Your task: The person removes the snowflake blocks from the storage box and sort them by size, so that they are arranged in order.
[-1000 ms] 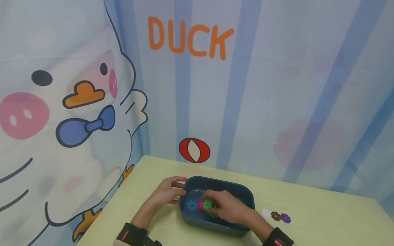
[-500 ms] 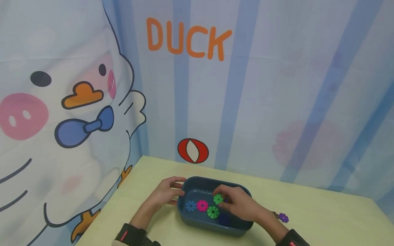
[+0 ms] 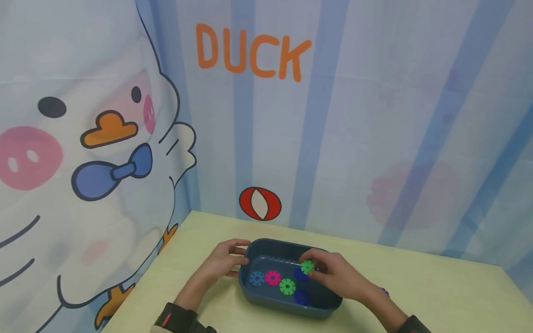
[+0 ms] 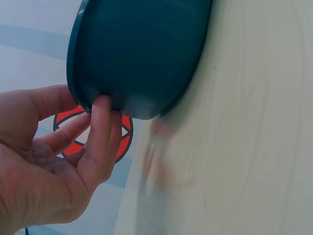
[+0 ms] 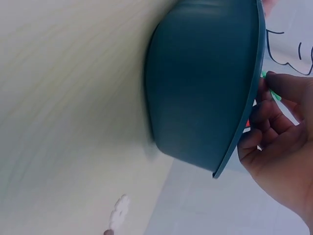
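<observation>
A dark blue-green plastic basin (image 3: 283, 307) stands on the table. My left hand (image 3: 222, 260) holds its left end, thumb at the rim and fingers on the outer wall (image 4: 142, 63). Over the basin's right part, my right hand (image 3: 337, 273) pinches a green snowflake disc (image 3: 307, 267) between thumb and fingertips. Inside lie a blue disc (image 3: 257, 279), a pink disc (image 3: 272, 278), another green disc (image 3: 287, 286) and a dark blue disc (image 3: 301, 297). A second dark blue disc (image 3: 300, 274) is partly hidden behind the held one.
Right of the basin, a purple disc (image 3: 385, 292) is mostly covered by the right forearm. The right wrist view shows a white disc (image 5: 119, 213) and a brown one (image 5: 108, 232) on the table. A printed curtain (image 3: 266, 138) hangs behind the pale table (image 3: 437, 286).
My right hand has moved right across the basin with the green disc, uncovering the pink, green and dark blue discs. Its forearm now covers the discs outside. The left hand stays at the basin.
</observation>
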Demonstrator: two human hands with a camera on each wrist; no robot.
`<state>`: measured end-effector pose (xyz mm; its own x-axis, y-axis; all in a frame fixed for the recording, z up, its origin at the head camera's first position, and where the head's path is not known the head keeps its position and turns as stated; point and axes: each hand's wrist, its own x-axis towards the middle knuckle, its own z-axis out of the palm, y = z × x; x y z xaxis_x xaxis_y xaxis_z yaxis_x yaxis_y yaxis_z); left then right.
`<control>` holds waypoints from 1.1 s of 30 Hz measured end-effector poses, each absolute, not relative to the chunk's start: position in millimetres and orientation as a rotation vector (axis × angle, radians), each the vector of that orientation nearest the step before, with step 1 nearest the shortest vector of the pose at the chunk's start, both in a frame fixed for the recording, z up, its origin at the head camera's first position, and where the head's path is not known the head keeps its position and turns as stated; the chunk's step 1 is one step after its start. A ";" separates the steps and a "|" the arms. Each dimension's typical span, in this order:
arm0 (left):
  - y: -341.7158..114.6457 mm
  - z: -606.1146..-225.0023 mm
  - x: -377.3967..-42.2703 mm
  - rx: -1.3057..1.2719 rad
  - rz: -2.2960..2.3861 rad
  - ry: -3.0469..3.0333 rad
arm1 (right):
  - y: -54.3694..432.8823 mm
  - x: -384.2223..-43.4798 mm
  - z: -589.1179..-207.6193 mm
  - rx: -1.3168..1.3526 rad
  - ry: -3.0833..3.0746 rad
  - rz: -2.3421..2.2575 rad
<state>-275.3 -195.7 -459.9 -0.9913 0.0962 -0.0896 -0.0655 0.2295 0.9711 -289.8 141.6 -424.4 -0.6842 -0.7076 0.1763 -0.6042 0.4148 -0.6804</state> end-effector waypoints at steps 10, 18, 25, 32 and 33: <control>-195.4 -460.4 -273.8 0.056 1.887 2.336 | 160.5 -286.2 -426.4 -1.024 2.556 -1.221; -195.6 -460.5 -275.6 0.039 1.883 2.362 | 173.2 -285.0 -427.5 -0.968 2.557 -1.302; -195.5 -460.6 -276.5 0.043 1.881 2.367 | 184.7 -283.0 -430.5 -0.906 2.562 -1.346; -195.5 -460.5 -277.0 0.019 1.871 2.376 | 195.7 -281.8 -436.4 -0.905 2.596 -1.374; -195.6 -460.5 -276.9 0.017 1.871 2.377 | 197.0 -281.7 -437.5 -0.903 2.599 -1.380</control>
